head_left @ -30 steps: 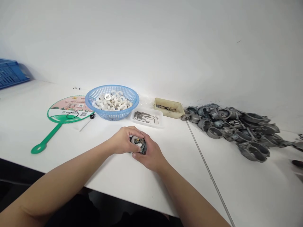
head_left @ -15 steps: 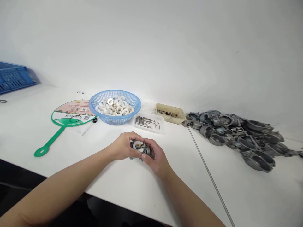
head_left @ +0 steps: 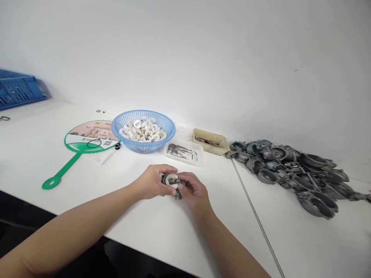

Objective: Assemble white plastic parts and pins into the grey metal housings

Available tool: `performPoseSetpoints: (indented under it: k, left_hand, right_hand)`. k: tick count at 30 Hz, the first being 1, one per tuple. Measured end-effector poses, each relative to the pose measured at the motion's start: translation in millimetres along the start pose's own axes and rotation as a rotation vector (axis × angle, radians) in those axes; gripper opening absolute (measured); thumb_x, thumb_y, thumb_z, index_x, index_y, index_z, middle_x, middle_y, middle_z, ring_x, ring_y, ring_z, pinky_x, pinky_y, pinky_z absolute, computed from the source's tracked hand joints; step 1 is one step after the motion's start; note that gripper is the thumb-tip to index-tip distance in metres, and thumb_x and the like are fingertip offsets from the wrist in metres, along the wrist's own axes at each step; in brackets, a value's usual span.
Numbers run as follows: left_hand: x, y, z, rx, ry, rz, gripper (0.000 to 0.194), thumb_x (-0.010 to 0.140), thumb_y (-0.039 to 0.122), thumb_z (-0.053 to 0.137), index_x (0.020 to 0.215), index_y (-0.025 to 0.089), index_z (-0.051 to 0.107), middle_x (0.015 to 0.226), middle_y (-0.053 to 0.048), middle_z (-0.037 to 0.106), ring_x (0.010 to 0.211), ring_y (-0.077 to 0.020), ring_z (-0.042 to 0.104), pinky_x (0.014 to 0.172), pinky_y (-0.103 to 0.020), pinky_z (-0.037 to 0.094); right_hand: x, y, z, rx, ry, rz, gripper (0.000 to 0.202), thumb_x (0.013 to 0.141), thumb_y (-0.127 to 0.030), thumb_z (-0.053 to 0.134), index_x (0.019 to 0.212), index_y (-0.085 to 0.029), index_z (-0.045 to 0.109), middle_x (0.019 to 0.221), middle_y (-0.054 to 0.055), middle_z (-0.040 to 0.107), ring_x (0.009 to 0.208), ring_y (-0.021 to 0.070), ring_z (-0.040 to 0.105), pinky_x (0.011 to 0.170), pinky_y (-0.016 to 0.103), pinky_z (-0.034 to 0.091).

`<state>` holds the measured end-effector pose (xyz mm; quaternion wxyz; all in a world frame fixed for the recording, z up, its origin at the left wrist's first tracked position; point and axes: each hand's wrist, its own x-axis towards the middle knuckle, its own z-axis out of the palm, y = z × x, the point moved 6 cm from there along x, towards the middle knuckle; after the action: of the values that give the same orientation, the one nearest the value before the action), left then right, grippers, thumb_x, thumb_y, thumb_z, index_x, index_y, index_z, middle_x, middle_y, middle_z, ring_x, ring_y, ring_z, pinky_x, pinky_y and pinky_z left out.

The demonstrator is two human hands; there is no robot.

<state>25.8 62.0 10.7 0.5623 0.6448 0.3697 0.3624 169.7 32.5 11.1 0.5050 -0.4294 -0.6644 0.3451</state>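
Near the table's front edge, both hands are closed around a small grey carburetor body [head_left: 180,194] with a white ring-shaped float [head_left: 169,180] seated on it. Brass-coloured parts show in the middle of the float. My left hand [head_left: 153,182] grips the left side, its thumb along the near edge and its fingers along the far edge. On the right side, my right hand [head_left: 196,194] holds the body with the thumb on its near top. Fingers cover much of the carburetor body.
Behind the hands are a blue basket [head_left: 116,133] of white floats, a clear tray [head_left: 198,158] of thin metal pins and a yellowish box [head_left: 222,147]. Grey metal castings [head_left: 266,175] lie heaped right, beside a thin rod [head_left: 257,216]. Left are a green-handled fan [head_left: 65,170] and a blue crate [head_left: 21,88].
Both hands still hold the carburetor body, which has turned slightly so the float shows more fully. My right thumb has shifted a little. The whole view has moved slightly.
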Motion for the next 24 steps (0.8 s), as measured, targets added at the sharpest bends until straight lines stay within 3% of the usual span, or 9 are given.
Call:
performPoseSetpoints:
  k: [10,24]
  left_hand:
    - [-4,4,-0.7,0.059,0.051,0.084,0.054,0.054,0.023,0.080,0.105,0.017,0.063,0.110,-0.006,0.061,0.101,-0.0236,0.056,0.085,-0.031,0.047]
    - [-8,15,-2.3,0.275,0.066,0.265,0.045,0.060,0.029,0.076,0.101,0.017,0.061,0.104,-0.007,0.059,0.096,-0.0219,0.056,0.086,-0.033,0.044]
  right_hand:
    - [0,-1,0,-0.025,-0.013,0.026,0.018,0.081,-0.037,0.057,0.095,-0.025,0.061,0.103,0.007,0.055,0.092,0.0218,0.057,0.079,0.040,0.050]
    - [2,2,1,-0.040,-0.010,0.024,0.019,0.081,-0.038,0.057,0.094,-0.025,0.062,0.104,0.006,0.054,0.098,0.0217,0.054,0.084,0.038,0.047]
